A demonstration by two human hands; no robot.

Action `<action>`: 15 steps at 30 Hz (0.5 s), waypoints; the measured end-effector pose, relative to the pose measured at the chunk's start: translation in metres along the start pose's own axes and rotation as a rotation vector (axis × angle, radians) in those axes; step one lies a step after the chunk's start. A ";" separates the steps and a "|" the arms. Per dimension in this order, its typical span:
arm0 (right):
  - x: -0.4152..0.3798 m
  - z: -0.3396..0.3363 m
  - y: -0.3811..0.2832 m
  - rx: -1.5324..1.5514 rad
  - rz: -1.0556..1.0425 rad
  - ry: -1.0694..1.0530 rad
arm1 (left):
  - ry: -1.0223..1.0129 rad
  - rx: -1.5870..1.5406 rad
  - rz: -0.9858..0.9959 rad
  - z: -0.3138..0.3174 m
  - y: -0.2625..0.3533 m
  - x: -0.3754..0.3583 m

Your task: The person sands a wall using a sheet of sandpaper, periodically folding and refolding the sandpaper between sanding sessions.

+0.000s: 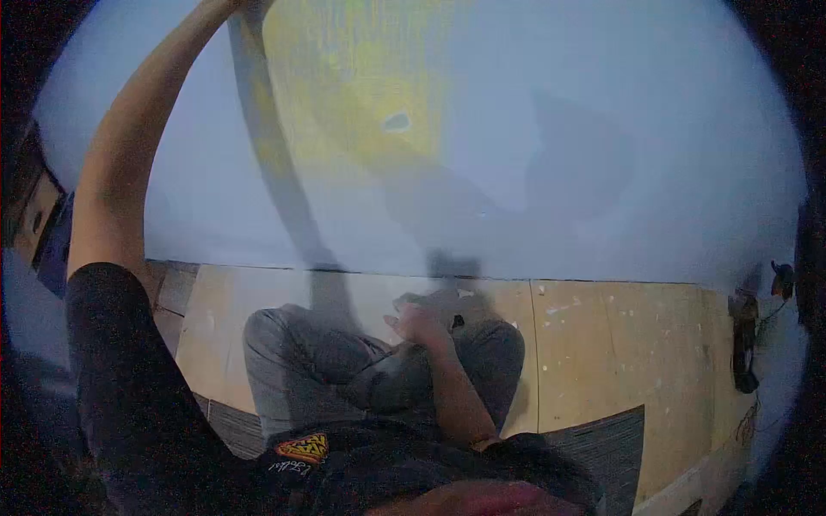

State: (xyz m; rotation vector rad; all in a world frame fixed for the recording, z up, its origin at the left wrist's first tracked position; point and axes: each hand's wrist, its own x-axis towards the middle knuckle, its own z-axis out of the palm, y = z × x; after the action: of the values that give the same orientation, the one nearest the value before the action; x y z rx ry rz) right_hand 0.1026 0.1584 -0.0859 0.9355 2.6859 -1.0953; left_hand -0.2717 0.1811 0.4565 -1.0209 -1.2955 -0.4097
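Pale wall [533, 129] with a yellow patch [361, 95] fills my view, left hand [245, 7] cut off at upper left, grip untellable, right hand [422, 325] loosely curled on my knee [482, 344] above bare plywood floor [602, 344].

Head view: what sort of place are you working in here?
Probably a room being painted or renovated: a pale wall with a bare yellowish patch, paint-spattered board over the floor, and the left hand raised out of frame.

Two hands [422, 325], one wall [559, 129].
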 end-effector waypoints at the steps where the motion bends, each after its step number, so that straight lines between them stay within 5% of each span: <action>1: 0.014 0.013 0.011 -0.082 0.002 0.020 | 0.004 0.083 -0.030 0.003 0.003 0.001; 3: 0.050 0.048 0.038 -0.252 0.005 0.059 | -0.033 0.022 -0.065 -0.005 0.012 0.006; 15: 0.020 0.008 0.018 -0.185 -0.049 -0.005 | -0.123 -0.066 -0.074 -0.025 0.021 0.008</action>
State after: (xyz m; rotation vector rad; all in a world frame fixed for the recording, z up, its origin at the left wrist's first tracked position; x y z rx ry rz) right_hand 0.0958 0.1734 -0.1090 0.8389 2.7612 -0.8377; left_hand -0.2388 0.1738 0.4573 -1.0693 -1.4414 -0.4537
